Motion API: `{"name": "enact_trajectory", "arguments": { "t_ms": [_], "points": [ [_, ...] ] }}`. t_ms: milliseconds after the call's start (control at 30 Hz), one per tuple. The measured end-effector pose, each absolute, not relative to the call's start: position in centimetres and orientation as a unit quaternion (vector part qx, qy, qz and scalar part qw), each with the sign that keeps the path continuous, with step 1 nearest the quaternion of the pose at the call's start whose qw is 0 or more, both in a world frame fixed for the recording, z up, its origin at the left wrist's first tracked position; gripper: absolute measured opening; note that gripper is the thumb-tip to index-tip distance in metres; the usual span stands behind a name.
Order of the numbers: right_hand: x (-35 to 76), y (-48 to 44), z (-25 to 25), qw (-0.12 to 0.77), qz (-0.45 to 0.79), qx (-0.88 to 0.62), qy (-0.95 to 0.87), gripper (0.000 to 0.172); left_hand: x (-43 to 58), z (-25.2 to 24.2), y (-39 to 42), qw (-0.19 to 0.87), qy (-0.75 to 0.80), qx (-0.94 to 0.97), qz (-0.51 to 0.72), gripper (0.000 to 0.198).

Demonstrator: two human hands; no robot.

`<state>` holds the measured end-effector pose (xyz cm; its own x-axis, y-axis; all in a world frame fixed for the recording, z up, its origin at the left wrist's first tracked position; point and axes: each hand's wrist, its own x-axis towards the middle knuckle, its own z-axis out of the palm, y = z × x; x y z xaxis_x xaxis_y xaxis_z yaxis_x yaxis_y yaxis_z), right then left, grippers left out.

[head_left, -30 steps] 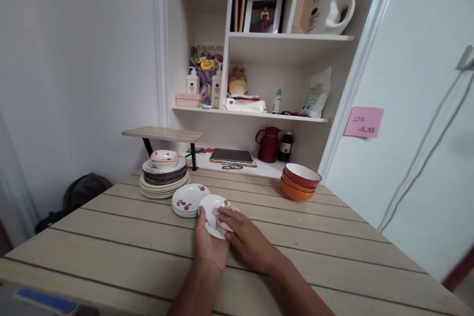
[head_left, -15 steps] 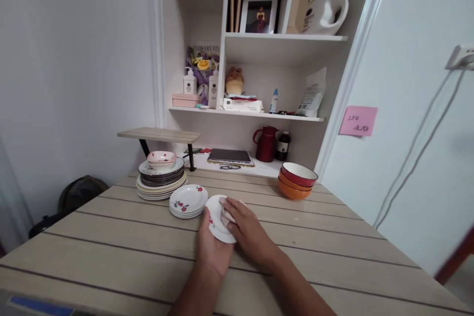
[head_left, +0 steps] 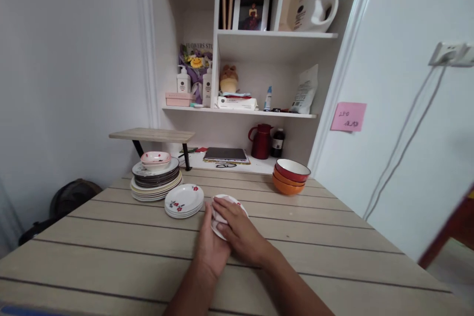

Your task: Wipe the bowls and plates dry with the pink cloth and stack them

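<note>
A small white plate (head_left: 241, 208) with red flowers rests in my left hand (head_left: 212, 248), which grips it from below and the left side. My right hand (head_left: 242, 233) lies over the plate and presses a pale pinkish cloth (head_left: 217, 215) on its face. Most of the plate and part of the cloth are hidden under my right fingers. Just left of my hands sits a short stack of matching floral plates (head_left: 184, 199) on the wooden table (head_left: 148, 256).
At the left stands a taller stack of plates (head_left: 157, 182), topped by small pink-dotted bowls (head_left: 155, 159), near a small raised shelf (head_left: 151, 134). Red and orange bowls (head_left: 289, 185) are nested at the right. Behind are a laptop (head_left: 225, 154), glasses (head_left: 225, 165) and a red jug (head_left: 261, 142).
My right hand with the cloth has slid left across the plate, toward my left thumb. The plate looks turned, with its red flower now at the upper right. The view has shifted slightly.
</note>
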<state>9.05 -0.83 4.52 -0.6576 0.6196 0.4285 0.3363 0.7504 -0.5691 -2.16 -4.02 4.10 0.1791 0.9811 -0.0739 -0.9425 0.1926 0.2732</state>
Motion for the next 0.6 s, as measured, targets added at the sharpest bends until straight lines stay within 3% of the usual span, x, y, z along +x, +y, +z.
{"name": "enact_trajectory", "arguments": {
  "t_ms": [133, 267, 400, 600],
  "points": [
    [9.5, -0.4, 4.3, 0.323, 0.37, -0.205, -0.846, 0.066, -2.6, 3.0, -3.0, 0.724, 0.166, 0.108, 0.661, 0.029],
    [10.1, 0.3, 4.4, 0.47, 0.513, -0.19, -0.693, 0.048, -3.3, 2.0, -1.9, 0.712, 0.168, 0.107, 0.673, 0.037],
    [10.1, 1.1, 4.3, 0.591, 0.535, -0.225, -0.561, 0.045, -3.7, 1.9, -1.4, 0.698, 0.158, 0.1, 0.692, 0.046],
    [8.9, 2.0, 3.1, 0.621, 0.593, -0.373, -0.351, 0.059, -3.8, 2.3, -1.6, 0.732, 0.138, 0.144, 0.652, 0.043]
  ]
}}
